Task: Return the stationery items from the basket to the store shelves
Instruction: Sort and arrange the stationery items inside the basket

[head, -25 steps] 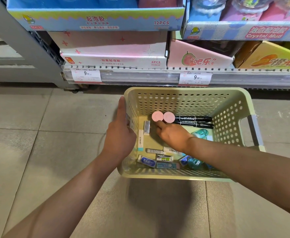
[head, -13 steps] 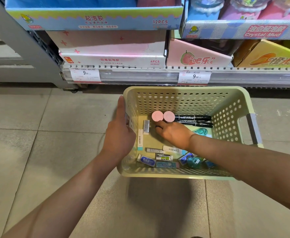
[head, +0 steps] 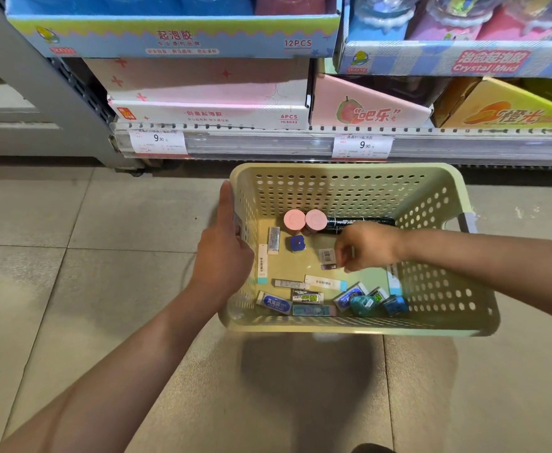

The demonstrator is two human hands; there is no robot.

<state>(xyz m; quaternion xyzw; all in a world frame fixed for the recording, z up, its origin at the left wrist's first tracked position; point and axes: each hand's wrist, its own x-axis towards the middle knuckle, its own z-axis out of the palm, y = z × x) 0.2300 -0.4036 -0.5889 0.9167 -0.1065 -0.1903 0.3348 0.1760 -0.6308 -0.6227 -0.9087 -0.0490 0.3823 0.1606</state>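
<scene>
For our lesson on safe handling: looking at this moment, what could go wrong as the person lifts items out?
1. The right hand pinches a small barcoded item by its edge; it may slip back into the basket.
2. The left hand alone holds the basket's side; it could tilt, sliding the pink-capped tubes.

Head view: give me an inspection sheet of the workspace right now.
Surface: grey tiled floor.
Job's things: pale green perforated plastic basket holding two pink round caps, black markers, a blue square item and boxed erasers along the near wall.
Clutter: nothing seen.
Grippers: left hand grips the basket's left wall; right hand pinches a small barcoded packet over the basket floor.
Cables: nothing seen.
Surroundings: store shelf with two price tags and boxed goods above.
</scene>
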